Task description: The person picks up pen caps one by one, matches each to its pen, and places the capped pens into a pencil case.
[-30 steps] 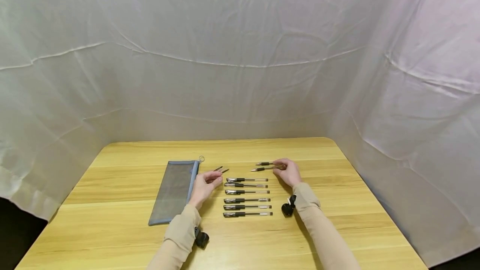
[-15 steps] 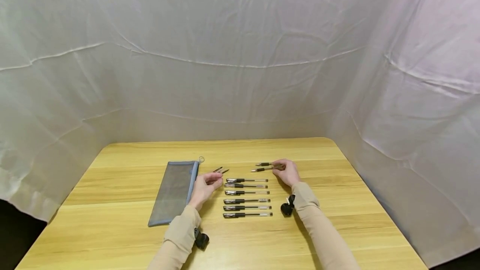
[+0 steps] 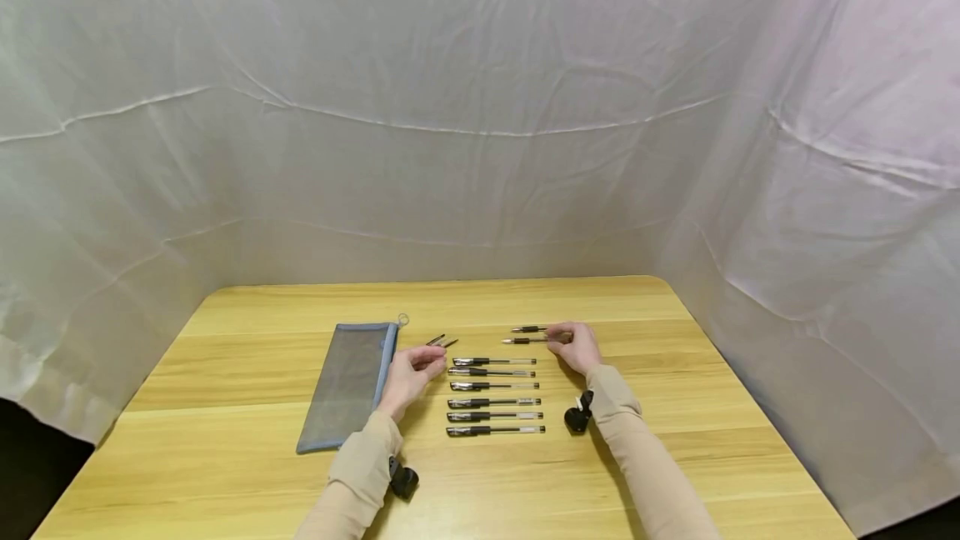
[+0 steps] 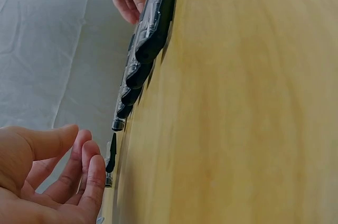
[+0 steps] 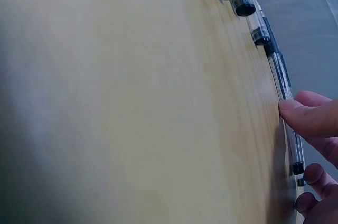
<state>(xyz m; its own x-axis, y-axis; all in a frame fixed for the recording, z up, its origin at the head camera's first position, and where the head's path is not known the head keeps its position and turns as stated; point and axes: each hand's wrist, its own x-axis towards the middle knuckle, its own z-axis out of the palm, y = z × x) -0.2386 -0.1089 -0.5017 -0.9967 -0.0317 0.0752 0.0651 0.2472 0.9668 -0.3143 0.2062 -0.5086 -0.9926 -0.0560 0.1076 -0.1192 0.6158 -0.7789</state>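
Several capped black gel pens (image 3: 495, 402) lie in a stacked row in the middle of the table. Behind them are two uncapped gel pens, the farther one (image 3: 528, 329) and the nearer one (image 3: 525, 341), tips pointing left. My right hand (image 3: 576, 347) is at their rear ends; in the right wrist view its thumb and forefinger pinch the clear barrel of a gel pen (image 5: 296, 152). My left hand (image 3: 410, 373) hovers left of the row with fingers loosely bent, thumb apart, nothing between them. Just beyond its fingertips lie two pen caps (image 3: 450, 343) with black clips.
A grey mesh zip pouch (image 3: 348, 382) with blue edging lies flat left of the left hand, its pull ring at the far corner. Pale cloth (image 3: 480, 190) hangs around the back and sides of the wooden table (image 3: 675, 473).
The nearer uncapped pen, slanted a second ago, has come round to lie nearly level beside the other. My right hand shifts only slightly; the left hand stays in place.
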